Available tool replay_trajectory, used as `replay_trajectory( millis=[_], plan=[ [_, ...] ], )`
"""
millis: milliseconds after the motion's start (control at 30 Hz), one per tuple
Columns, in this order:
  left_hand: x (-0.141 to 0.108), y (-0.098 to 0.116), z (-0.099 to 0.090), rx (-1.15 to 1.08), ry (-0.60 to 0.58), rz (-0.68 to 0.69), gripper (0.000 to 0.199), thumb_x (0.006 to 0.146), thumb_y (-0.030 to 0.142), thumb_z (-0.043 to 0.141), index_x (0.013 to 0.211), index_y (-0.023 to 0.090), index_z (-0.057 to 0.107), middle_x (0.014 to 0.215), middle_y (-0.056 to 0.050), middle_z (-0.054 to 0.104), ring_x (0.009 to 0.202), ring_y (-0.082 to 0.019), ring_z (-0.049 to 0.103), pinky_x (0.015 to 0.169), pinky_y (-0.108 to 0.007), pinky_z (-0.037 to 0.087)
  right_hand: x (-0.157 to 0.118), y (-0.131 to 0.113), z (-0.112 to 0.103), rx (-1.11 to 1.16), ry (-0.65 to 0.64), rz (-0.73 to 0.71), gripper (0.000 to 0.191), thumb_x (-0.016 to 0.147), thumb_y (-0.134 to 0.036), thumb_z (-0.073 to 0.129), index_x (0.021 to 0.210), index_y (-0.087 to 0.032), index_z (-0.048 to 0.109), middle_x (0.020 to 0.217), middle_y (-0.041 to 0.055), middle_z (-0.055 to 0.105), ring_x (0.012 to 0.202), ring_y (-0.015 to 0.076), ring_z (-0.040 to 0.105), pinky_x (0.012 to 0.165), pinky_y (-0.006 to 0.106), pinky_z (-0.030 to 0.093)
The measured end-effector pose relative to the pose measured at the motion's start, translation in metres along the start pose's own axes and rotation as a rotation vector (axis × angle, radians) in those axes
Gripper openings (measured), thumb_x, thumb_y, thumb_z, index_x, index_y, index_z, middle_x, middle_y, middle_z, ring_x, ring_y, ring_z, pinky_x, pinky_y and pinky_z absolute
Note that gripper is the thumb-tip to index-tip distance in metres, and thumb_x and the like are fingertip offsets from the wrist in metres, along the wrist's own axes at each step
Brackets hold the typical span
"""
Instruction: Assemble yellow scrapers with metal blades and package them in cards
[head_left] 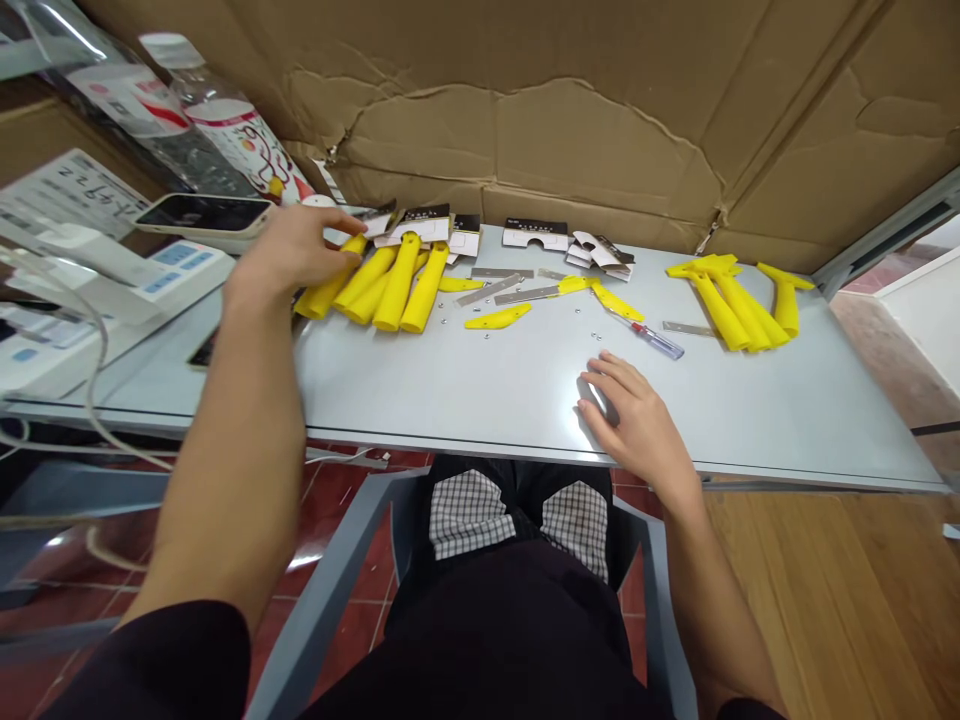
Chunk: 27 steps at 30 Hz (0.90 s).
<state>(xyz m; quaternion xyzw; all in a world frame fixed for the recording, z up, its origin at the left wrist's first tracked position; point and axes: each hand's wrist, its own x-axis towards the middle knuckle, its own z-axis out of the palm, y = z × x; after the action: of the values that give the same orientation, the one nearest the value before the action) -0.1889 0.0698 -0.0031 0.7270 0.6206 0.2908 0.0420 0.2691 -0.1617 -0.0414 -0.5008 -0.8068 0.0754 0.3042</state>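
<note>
My left hand point(296, 248) reaches to the left end of a row of yellow tapered plastic handles point(396, 285), its thumb and forefinger closed around the upper end of the leftmost yellow handle point(326, 290). Black-and-white cardboard header cards point(420, 224) lie against the tops of that row. On the tabletop my right hand point(630, 410) rests empty, fingers apart. Beyond it are a screwdriver point(656, 340) with a clear handle, flat metal blades point(491, 290), and small yellow plastic pieces point(499, 318). Tiny metal screws or nuts are scattered among them.
More yellow handles point(739, 305) with crosspieces lie at the right. Loose cards point(536, 235) sit along the back, before a cardboard wall point(525, 130). At the left are bottles point(225, 120), a phone point(206, 213), a white box point(150, 290) and a cable point(94, 370).
</note>
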Motion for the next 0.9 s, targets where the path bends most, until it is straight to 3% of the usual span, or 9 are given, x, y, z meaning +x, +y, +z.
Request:
replay_trajectory(
  millis=[100, 267, 467, 600, 700, 767, 900],
  plan=[
    [-0.003, 0.013, -0.001, 0.087, -0.052, -0.211, 0.042, 0.080, 0.027, 0.084, 0.121, 0.018, 0.083, 0.062, 0.005, 0.060, 0.068, -0.018, 0.049, 0.089, -0.038, 0.055, 0.000, 0.000, 0.000, -0.003, -0.001, -0.002, 0.034, 0.107, -0.030, 0.060, 0.133, -0.016, 0.076, 0.146, 0.0176, 0.073, 0.151, 0.0369, 0.059, 0.127, 0.063, 0.049],
    [-0.010, 0.038, -0.004, 0.075, -0.068, -0.302, 0.044, 0.088, 0.035, 0.075, 0.129, 0.020, 0.082, 0.070, 0.002, 0.066, 0.072, -0.019, 0.050, 0.087, -0.036, 0.054, 0.000, -0.001, 0.000, -0.016, -0.009, 0.004, 0.033, 0.107, -0.030, 0.060, 0.133, -0.015, 0.076, 0.147, 0.0165, 0.073, 0.151, 0.0357, 0.059, 0.128, 0.060, 0.049],
    [-0.015, 0.062, -0.012, 0.259, -0.169, -0.320, 0.063, 0.096, 0.056, 0.063, 0.144, 0.017, 0.074, 0.122, -0.010, 0.077, 0.104, -0.028, 0.061, 0.106, -0.048, 0.053, 0.000, -0.002, -0.001, -0.018, -0.009, -0.001, 0.032, 0.108, -0.030, 0.060, 0.131, -0.014, 0.076, 0.146, 0.0173, 0.073, 0.151, 0.0369, 0.059, 0.126, 0.060, 0.050],
    [-0.019, 0.084, -0.014, 0.329, -0.126, -0.200, 0.068, 0.102, 0.055, 0.052, 0.149, 0.009, 0.069, 0.146, -0.018, 0.071, 0.131, -0.033, 0.060, 0.122, -0.050, 0.043, 0.000, -0.002, -0.001, -0.021, -0.016, 0.000, 0.032, 0.108, -0.030, 0.059, 0.132, -0.015, 0.076, 0.147, 0.0169, 0.072, 0.151, 0.0366, 0.058, 0.127, 0.061, 0.050],
    [-0.020, 0.094, -0.006, 0.306, -0.175, -0.024, 0.078, 0.099, 0.061, 0.054, 0.154, 0.007, 0.064, 0.155, -0.022, 0.063, 0.144, -0.036, 0.055, 0.126, -0.051, 0.039, 0.001, -0.003, -0.002, -0.030, -0.027, -0.005, 0.031, 0.108, -0.030, 0.059, 0.130, -0.015, 0.076, 0.146, 0.0169, 0.072, 0.152, 0.0369, 0.058, 0.127, 0.061, 0.049],
    [-0.019, 0.094, 0.002, 0.288, -0.237, 0.071, 0.085, 0.095, 0.068, 0.060, 0.157, 0.010, 0.061, 0.159, -0.022, 0.058, 0.147, -0.038, 0.050, 0.127, -0.055, 0.037, 0.001, -0.003, -0.002, -0.032, -0.030, -0.008, 0.030, 0.108, -0.029, 0.059, 0.129, -0.016, 0.077, 0.146, 0.0170, 0.072, 0.152, 0.0372, 0.058, 0.126, 0.062, 0.049],
    [-0.013, 0.083, 0.013, 0.259, -0.260, 0.128, 0.088, 0.086, 0.073, 0.073, 0.151, 0.014, 0.067, 0.156, -0.020, 0.060, 0.141, -0.041, 0.052, 0.125, -0.063, 0.040, 0.001, -0.003, -0.003, -0.028, -0.038, -0.007, 0.029, 0.108, -0.029, 0.059, 0.128, -0.017, 0.077, 0.147, 0.0173, 0.072, 0.152, 0.0368, 0.058, 0.127, 0.063, 0.049]
  ],
)
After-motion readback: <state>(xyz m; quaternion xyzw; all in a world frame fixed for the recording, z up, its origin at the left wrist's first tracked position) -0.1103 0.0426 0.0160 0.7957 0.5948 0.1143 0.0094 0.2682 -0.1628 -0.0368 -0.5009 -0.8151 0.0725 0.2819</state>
